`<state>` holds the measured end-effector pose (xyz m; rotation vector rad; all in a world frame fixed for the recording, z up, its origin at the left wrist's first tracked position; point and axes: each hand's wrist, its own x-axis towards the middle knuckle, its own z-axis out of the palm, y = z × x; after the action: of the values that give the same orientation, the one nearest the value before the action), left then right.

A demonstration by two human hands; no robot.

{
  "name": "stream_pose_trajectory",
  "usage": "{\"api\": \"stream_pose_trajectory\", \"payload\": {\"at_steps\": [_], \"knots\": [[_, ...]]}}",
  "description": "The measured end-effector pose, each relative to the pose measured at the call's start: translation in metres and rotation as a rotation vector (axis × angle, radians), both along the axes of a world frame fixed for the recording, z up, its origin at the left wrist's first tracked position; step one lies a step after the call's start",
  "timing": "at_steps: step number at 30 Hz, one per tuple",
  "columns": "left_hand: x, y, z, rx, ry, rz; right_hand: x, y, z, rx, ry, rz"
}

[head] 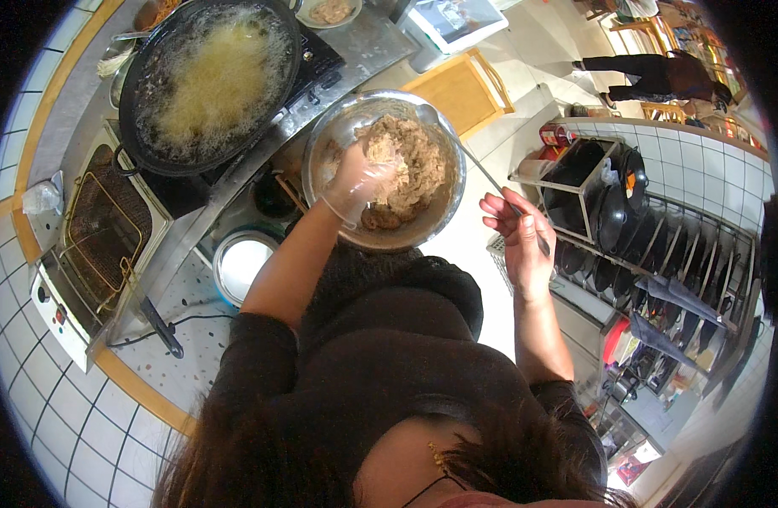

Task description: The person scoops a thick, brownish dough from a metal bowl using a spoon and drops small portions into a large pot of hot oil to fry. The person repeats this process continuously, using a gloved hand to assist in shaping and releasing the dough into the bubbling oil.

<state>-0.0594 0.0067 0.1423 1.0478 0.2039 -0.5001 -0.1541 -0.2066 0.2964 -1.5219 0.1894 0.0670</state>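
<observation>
A steel mixing bowl (452, 216) in front of me holds a soft brown minced mixture (420, 171). My left hand (357, 174), in a clear plastic glove, is down in the bowl. Its fingers are sunk in a paler clump of the mixture and partly hidden by it. In my right hand (522, 235), to the right of the bowl, is the handle of a long metal spoon (474, 162). The spoon's head rests at the bowl's upper right rim.
At upper left, a black wok (128, 127) of bubbling oil sits on a cooktop (316, 60). Beside it stands a deep fryer (74, 330) with a wire basket (106, 222). A plate (306, 16) of mixture lies behind. Racked pans (668, 247) stand right; a person (662, 76) is farther off.
</observation>
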Motion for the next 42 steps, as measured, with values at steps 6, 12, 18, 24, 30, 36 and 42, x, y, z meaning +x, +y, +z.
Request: {"api": "stream_pose_trajectory", "payload": {"at_steps": [6, 12, 18, 24, 30, 36, 42], "knots": [[-0.003, 0.015, 0.025, -0.199, -0.144, -0.344, -0.014, -0.006, 0.007, 0.029, -0.028, -0.041], [-0.001, 0.006, 0.046, 0.138, -0.126, -0.317, -0.022, -0.006, 0.008, 0.048, -0.033, -0.033], [-0.003, -0.014, 0.025, -0.004, -0.234, -0.126, -0.033, -0.003, 0.007, 0.025, -0.055, 0.067], [-0.007, -0.014, 0.040, 0.002, -0.060, -0.133, -0.044, -0.004, 0.010, -0.030, -0.039, 0.142], [-0.005, -0.014, 0.023, -0.003, -0.103, -0.060, -0.055, 0.009, -0.004, 0.117, 0.011, 0.107], [-0.002, -0.005, 0.027, 0.422, -0.189, -0.103, -0.064, 0.019, -0.021, 0.510, 0.163, -0.081], [0.004, 0.002, 0.021, 0.615, -0.427, -0.075, -0.044, 0.016, -0.017, 1.089, 0.435, -0.367]]}}
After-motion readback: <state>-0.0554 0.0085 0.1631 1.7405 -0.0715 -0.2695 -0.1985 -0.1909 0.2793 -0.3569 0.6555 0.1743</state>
